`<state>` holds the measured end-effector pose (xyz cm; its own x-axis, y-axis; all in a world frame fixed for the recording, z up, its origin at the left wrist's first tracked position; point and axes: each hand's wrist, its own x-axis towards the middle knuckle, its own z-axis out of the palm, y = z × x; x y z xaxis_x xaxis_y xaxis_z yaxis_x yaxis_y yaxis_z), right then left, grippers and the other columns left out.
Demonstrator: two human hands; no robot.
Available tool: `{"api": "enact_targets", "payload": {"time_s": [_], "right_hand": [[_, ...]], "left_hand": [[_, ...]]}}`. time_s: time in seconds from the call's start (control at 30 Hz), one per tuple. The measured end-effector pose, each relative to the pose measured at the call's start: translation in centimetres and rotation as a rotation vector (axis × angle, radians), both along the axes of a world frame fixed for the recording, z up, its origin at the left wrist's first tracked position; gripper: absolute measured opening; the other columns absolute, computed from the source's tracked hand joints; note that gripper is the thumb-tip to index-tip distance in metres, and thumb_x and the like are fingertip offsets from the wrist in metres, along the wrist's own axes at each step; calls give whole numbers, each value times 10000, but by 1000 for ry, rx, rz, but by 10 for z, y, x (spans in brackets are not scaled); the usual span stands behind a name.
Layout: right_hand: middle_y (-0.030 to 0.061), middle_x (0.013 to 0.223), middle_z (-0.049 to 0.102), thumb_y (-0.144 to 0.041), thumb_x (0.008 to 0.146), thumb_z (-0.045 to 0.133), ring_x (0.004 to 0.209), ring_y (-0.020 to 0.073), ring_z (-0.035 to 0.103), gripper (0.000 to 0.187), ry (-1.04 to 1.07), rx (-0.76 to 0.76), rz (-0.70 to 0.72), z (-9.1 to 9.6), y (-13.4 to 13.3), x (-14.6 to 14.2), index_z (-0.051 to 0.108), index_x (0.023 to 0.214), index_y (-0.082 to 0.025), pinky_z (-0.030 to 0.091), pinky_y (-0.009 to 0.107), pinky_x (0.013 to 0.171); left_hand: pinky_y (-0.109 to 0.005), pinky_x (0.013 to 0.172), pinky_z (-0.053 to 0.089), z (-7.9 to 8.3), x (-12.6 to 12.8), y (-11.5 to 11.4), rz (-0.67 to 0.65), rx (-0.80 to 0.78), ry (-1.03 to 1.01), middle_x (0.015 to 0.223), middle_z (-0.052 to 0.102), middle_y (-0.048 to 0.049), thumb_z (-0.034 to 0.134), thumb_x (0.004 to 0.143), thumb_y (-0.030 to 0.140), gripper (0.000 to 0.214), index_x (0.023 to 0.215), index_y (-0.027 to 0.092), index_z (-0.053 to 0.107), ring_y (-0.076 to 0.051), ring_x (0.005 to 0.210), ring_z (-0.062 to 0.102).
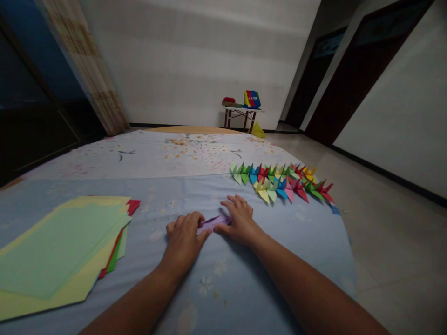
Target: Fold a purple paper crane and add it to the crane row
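A small folded piece of purple paper (213, 223) lies on the blue flowered cloth, between my two hands. My left hand (186, 231) grips its left end, thumb at the near edge and fingers curled over the far side. At the other end, my right hand (239, 218) holds the paper between thumb and fingers. Its upper fingers are raised and bent. The fingers partly cover both ends of the paper, and a fold line runs along its visible middle.
Left of my hands lies a stack of coloured paper sheets (77, 242), pale green on top. Several folded paper cranes (279, 179) stand in rows at the right. A small table (240, 110) with a colourful box (252, 99) stands by the far wall.
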<state>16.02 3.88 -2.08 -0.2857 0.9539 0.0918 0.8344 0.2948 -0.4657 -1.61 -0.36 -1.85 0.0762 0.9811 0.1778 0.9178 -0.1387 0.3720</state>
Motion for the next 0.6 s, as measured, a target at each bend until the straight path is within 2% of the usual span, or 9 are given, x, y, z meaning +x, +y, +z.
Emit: {"api": "enact_targets", "payload": {"time_s": [0.1, 0.2, 0.3, 0.43, 0.6], "right_hand": [[100, 1421, 320, -482, 658, 699, 1335, 300, 165, 698, -31, -56, -28, 1, 2, 2, 446, 1271, -264, 180, 483, 1026], [93, 1409, 337, -429, 672, 707, 1325, 302, 182, 638, -48, -63, -42, 1, 6, 11, 478, 1247, -274, 188, 487, 1015], [70, 1382, 381, -376, 704, 692, 1325, 287, 186, 551, -23, -38, 8, 1, 7, 18, 507, 1217, -304, 187, 488, 1014], [39, 1334, 447, -432, 756, 638, 1323, 264, 197, 407, 65, 27, 103, -1, 5, 14, 573, 1142, -325, 188, 472, 1022], [29, 1282, 499, -433, 716, 687, 1311, 289, 208, 342, 29, 31, 129, -8, 7, 8, 642, 1041, -341, 175, 493, 1013]], "left_hand": [[-359, 802, 291, -2, -1, 0, -18, 29, -6, 920, 639, -19, 586, 799, 299, 262, 1055, 248, 566, -220, 917, 523], [-369, 814, 289, -2, -2, 0, -51, 43, 12, 925, 632, -21, 580, 806, 308, 275, 1078, 283, 604, -226, 931, 520], [-383, 814, 281, 0, -2, 0, -64, 25, 35, 901, 620, -19, 572, 811, 340, 246, 1044, 338, 650, -231, 921, 511], [-385, 804, 265, 2, -2, -1, -86, 18, 64, 882, 605, -19, 568, 819, 357, 225, 1020, 367, 669, -220, 901, 489], [-383, 798, 257, 1, -4, 0, -111, 28, 76, 889, 589, -22, 563, 826, 367, 223, 1023, 376, 667, -218, 897, 464]]}}
